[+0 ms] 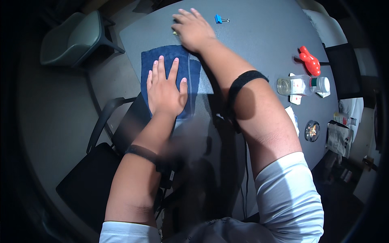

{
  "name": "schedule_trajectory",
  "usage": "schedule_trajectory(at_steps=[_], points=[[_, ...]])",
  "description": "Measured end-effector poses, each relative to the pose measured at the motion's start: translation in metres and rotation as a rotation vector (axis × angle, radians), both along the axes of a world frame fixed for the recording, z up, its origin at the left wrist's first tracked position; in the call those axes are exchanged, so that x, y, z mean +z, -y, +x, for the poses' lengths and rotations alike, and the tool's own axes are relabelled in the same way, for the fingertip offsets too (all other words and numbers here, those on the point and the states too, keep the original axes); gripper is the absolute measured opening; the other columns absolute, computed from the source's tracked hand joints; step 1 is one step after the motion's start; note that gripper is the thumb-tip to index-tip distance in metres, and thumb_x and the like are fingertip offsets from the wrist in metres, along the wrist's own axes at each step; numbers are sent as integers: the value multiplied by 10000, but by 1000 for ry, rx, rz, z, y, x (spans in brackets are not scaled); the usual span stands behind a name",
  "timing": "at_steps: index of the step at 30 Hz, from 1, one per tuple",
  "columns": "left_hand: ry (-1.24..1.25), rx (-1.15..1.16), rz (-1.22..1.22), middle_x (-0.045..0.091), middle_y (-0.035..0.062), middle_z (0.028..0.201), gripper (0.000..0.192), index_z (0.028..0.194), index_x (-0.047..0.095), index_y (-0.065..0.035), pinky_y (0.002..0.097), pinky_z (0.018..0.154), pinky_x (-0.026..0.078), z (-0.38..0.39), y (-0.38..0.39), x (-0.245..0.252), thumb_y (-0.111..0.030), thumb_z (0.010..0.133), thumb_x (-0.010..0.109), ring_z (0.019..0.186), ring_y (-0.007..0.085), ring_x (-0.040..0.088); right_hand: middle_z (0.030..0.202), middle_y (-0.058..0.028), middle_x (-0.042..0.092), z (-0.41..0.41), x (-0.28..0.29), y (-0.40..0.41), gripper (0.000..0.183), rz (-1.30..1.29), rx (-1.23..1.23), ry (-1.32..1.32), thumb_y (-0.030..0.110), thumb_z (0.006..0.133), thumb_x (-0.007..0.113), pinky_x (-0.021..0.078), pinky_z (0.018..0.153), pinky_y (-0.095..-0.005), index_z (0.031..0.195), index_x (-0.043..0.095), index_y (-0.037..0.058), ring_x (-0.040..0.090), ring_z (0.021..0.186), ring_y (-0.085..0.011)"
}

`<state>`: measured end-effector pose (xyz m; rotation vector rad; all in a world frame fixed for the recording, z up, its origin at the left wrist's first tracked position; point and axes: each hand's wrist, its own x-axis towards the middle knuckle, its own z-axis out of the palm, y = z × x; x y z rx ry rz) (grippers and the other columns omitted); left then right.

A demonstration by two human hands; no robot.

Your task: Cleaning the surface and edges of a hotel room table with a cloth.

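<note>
A dark blue cloth (184, 65) with a pale line along its right side lies at the near left edge of the table. My left hand (165, 95) rests palm down on it, fingers spread. Beyond the cloth's far edge, my right hand (194, 30) is low over the table, palm down and slightly blurred. A small yellowish thing (174, 32) shows at its left side, partly hidden; whether the fingers grip it is unclear. Just right of that hand lies a blue binder clip (218, 19). Black straps (247, 78) circle both forearms.
On the grey table (255, 36), a red balloon-animal-like figure (310, 62) and a clear bottle (302, 85) lying over playing cards (295, 99) are at right. A glass ashtray (312, 131) sits nearer. Chairs (76, 39) stand at left. Black cables (245, 176) hang below.
</note>
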<state>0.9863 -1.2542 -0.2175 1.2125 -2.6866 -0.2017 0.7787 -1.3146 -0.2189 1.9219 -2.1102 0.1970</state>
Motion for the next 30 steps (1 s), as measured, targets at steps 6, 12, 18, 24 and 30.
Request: schedule_trajectory(at_steps=[6,12,18,24,30], points=[[28,-7,-10,273,166,1634,608,1555,393,-217,434,1240,185,-6,-3,0,-386,977,473,1509,317,266,1451,-52,564,-65,-5,-36,365,-39,-333,14,247,981,487,284,1222,-427,1295,670,216,435,1423,-238],[49,-8,-17,267,161,1637,609,1563,376,-227,430,1243,181,-4,-1,5,-374,983,488,1514,309,255,1443,-100,563,-85,-14,-98,391,-154,-462,310,118,921,519,421,1128,-420,1288,654,124,483,1374,-300],[56,-76,-35,253,144,1650,613,1573,355,-256,416,1255,165,-19,26,-2,-397,992,489,1526,288,242,1409,-206,553,-12,-12,-196,405,-171,-426,290,47,894,542,361,1154,-490,1291,622,27,456,1373,-403],[97,-50,-149,271,114,1652,593,1565,371,-281,392,1254,166,-43,106,-16,-476,1008,432,1527,255,247,1433,-241,504,107,19,-308,427,54,-451,455,48,882,572,336,1155,-545,1306,620,38,443,1374,-427],[110,-54,-199,266,92,1659,606,1577,340,-302,393,1252,179,-65,195,-23,-509,1011,404,1529,251,250,1420,-184,544,143,31,-413,436,196,-325,482,39,825,620,380,1133,-513,1258,664,69,502,1343,-377]])
